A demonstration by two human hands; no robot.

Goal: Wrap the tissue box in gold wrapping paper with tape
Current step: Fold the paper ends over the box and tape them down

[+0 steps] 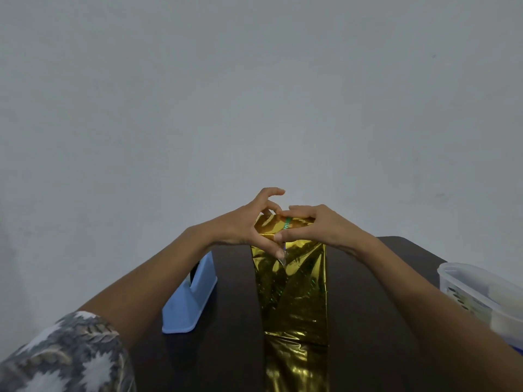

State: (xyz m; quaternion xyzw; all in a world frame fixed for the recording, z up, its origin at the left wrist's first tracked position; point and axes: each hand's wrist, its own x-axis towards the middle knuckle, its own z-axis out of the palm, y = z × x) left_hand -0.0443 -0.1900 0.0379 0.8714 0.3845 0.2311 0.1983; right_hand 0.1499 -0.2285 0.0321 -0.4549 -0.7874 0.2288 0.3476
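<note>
The tissue box [297, 292] stands on end on the dark table [232, 349], covered in shiny gold wrapping paper with folded creases on its near face. A flap of gold paper [297, 369] trails from its base toward me. My left hand [243, 224] holds the box's top from the left, thumb pressed down on the near face over a small glinting strip, index finger arched in the air. My right hand [319, 224] grips the top from the right, fingers curled over the upper edge and thumb on the front fold.
A blue tape dispenser [189, 301] sits on the table just left of the box, under my left forearm. A clear plastic container [481, 295] stands at the right edge. A plain grey wall fills the background.
</note>
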